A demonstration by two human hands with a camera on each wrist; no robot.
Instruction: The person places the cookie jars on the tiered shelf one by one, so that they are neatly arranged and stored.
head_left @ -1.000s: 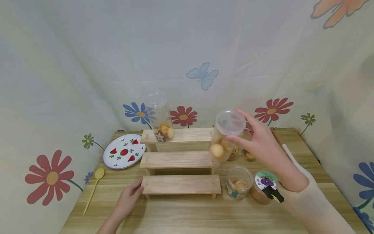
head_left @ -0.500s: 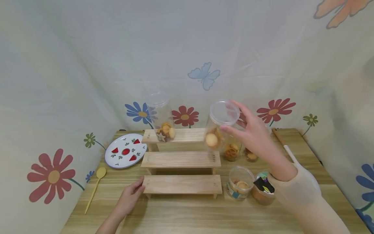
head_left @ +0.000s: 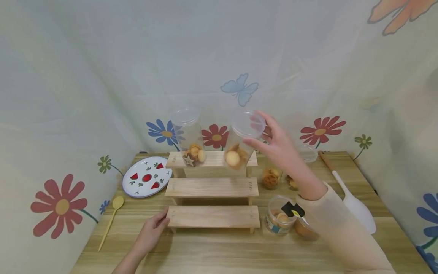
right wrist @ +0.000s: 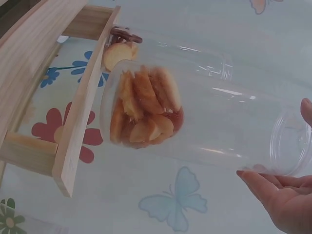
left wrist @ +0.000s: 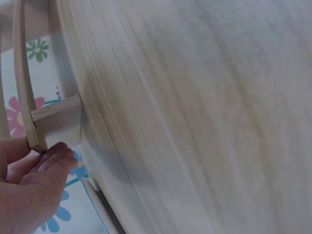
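Observation:
A wooden three-step display rack stands mid-table. My left hand pinches the left end of its lowest board, thumb on one face and fingers on the other in the left wrist view. My right hand grips a tall clear lidded jar around its lid end, thumb and fingers on opposite sides. Cookies lie at the bottom of that jar, which is over the right part of the top step, slightly tilted; whether its base touches the board I cannot tell. A similar cookie jar stands on the top step's left.
Right of the rack are a jar of cookies, a short open-looking tub and another tub partly behind my sleeve. A white spatula lies far right. A patterned plate and yellow spoon lie left.
My right hand has carried the jar leftward and up from the rack's right side to over the top step. The left hand keeps its hold on the lowest board.

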